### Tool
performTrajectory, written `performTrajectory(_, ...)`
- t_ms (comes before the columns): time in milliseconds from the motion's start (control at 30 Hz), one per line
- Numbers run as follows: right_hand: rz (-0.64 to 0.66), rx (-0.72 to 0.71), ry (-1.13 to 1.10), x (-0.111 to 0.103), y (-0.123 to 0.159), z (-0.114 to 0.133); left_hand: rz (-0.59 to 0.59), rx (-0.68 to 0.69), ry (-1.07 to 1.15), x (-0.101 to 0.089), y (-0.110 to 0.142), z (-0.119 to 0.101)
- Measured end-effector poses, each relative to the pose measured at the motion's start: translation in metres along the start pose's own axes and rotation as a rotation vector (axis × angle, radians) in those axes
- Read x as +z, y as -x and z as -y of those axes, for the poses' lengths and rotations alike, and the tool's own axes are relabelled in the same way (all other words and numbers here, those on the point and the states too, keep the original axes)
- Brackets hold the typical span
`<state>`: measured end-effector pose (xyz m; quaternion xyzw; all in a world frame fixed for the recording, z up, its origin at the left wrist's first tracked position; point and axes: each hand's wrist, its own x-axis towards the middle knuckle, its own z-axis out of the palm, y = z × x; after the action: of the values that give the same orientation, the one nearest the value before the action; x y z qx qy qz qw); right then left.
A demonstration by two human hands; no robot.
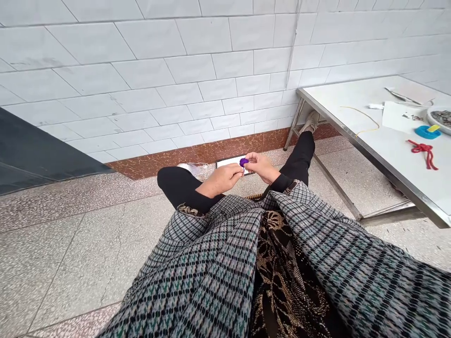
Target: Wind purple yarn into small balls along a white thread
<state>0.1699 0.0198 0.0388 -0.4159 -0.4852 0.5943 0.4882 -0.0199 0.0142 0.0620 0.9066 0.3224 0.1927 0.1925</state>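
Between my knees, my left hand (222, 180) and my right hand (262, 167) meet in front of me. A small purple bundle (243, 162), which looks like knotted cord or yarn, sits between their fingertips. My right hand pinches it from the right side. My left fingers are pressed together at its lower left, and a short dark strand hangs down there. Just beyond and below my hands lies a flat white panel with a dark edge (225, 162), partly hidden by them.
A metal-framed white table (387, 136) stands at right. On it are a red knotted cord (424, 152), a blue ring-shaped object (427, 132), a yellow cord (366, 114), tweezers-like tools (401, 96) and a bowl (431, 115) of small pieces. A tiled wall (176, 84) rises ahead.
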Motion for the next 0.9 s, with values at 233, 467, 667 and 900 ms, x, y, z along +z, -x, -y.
performTrajectory(233, 0.212, 0.105, 0.027, 0.007, 0.009, 0.001, -0.134, -0.062, -0.026, -0.027, -0.011, 0.013)
performTrajectory(467, 0.260, 0.136, -0.259, 0.002, 0.009, 0.009, -0.225, -0.238, 0.205, 0.009, -0.013, 0.033)
performTrajectory(667, -0.004, 0.050, -0.257, -0.006, 0.000, 0.007, -0.030, -0.161, 0.195, 0.030, -0.007, 0.024)
performTrajectory(900, 0.084, 0.110, 0.044, -0.004, 0.002, -0.001, -0.035, 0.003, -0.016, -0.006, -0.006, 0.008)
